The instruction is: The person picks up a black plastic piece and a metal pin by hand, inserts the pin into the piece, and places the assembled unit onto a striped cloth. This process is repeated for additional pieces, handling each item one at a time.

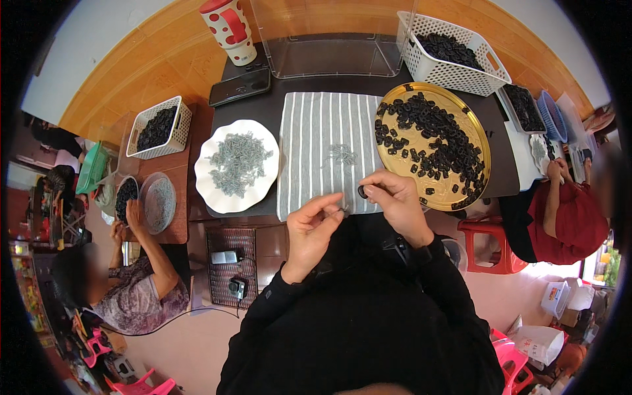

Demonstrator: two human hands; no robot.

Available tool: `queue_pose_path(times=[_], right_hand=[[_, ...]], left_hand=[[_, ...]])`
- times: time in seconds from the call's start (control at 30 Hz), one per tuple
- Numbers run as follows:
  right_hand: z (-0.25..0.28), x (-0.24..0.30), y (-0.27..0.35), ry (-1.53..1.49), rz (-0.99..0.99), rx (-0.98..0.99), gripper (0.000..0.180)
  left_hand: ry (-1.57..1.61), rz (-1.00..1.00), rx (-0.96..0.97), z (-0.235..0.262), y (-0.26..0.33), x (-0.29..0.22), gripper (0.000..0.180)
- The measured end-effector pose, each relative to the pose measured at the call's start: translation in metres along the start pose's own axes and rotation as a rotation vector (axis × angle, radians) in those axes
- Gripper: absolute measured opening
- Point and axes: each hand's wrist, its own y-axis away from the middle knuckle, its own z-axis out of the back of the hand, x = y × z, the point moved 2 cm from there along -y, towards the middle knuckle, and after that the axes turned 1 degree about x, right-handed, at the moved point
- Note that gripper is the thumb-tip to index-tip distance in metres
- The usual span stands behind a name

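Note:
My right hand [400,205] pinches a small black plastic piece [362,191] between thumb and fingertips, over the near edge of a grey-and-white striped cloth [306,181]. Close by on its left, my left hand [312,232] has thumb and forefinger nearly together around a tiny greyish piece, too small to name. A little heap of thin grey metal-looking pieces [342,155] lies on the cloth. More such pieces [239,163] fill a scalloped white plate [205,172] to the left. To the right, many black pieces [454,155] are spread over a round gold tray [466,105].
Behind the cloth stands a clear plastic box [329,59], with a dark phone [240,87] and a polka-dot tumbler [229,31] to its left. A white basket [484,79] of black pieces is at the back right. Co-workers sit at left [141,280] and right [569,214].

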Motion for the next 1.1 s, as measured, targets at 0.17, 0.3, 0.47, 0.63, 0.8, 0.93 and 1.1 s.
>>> queue_pose_path(times=[0.17, 0.3, 0.47, 0.63, 0.8, 0.93, 1.1], right_hand=[[-0.002, 0.003, 0.006, -0.286, -0.119, 0.093, 0.016], [-0.001, 0.007, 0.005, -0.207, -0.048, 0.112, 0.016], [-0.001, 0.007, 0.004, -0.156, 0.021, 0.119, 0.017], [-0.002, 0.011, 0.004, -0.063, 0.055, 0.122, 0.013], [-0.006, 0.008, 0.004, -0.211, -0.084, 0.112, 0.010], [-0.005, 0.004, 0.005, -0.114, 0.042, 0.146, 0.018], [-0.009, 0.009, 0.013, -0.020, 0.169, 0.137, 0.030]], left_hand=[[0.008, -0.002, 0.042, -0.007, -0.005, 0.008, 0.037], [0.035, -0.009, 0.048, -0.008, -0.005, 0.009, 0.038], [0.030, -0.015, 0.044, -0.011, -0.003, 0.006, 0.038], [-0.002, -0.042, 0.044, -0.008, -0.005, 0.009, 0.036], [0.027, -0.020, 0.028, -0.011, -0.004, 0.009, 0.034], [0.061, -0.042, -0.002, -0.013, -0.004, 0.010, 0.033], [0.127, -0.035, -0.039, -0.013, -0.005, 0.011, 0.033]])
